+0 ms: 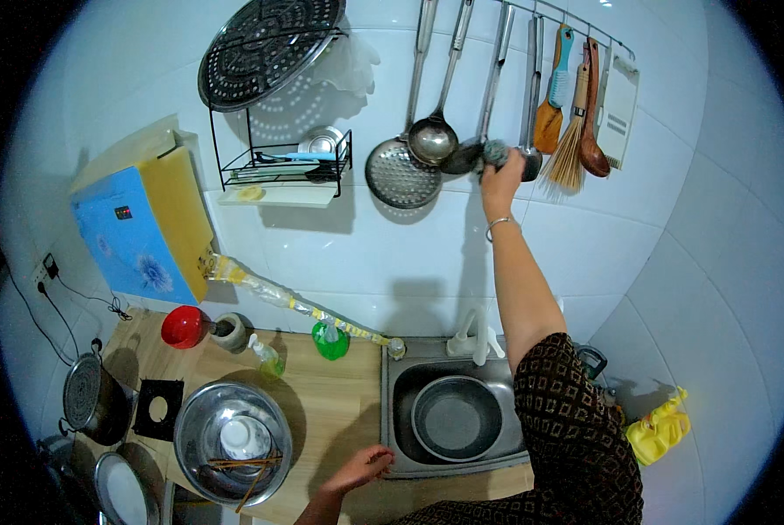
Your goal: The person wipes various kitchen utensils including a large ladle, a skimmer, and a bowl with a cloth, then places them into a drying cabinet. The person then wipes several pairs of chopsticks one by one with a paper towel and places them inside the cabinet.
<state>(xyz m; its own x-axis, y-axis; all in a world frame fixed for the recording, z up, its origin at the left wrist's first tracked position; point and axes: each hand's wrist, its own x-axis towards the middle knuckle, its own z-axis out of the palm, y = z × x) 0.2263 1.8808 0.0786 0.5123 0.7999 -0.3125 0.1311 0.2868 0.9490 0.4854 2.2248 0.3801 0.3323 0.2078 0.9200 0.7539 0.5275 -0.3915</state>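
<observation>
My right hand (505, 174) is raised to the tiled wall, its fingers closed on a grey-green scouring ball (496, 153) beside the hanging utensils. Just left of it hang a dark turner (463, 159), a metal ladle (433, 140) and a round skimmer (402, 172); another dark-headed utensil (531, 165) hangs close on its right. My left hand (364, 464) is low over the counter by the sink's left front corner, fingers loosely bent, holding nothing. In the sink (402, 394) sits a round grey pan (457, 418) under a white faucet (476, 336).
On the counter's left stand a steel basin (188, 433) with a bowl and chopsticks, a soap bottle (268, 361), a stone mortar (230, 333), a red bowl (182, 327) and a lidded pot (97, 397). A wire rack (280, 180) hangs above. A yellow bottle (658, 430) is at right.
</observation>
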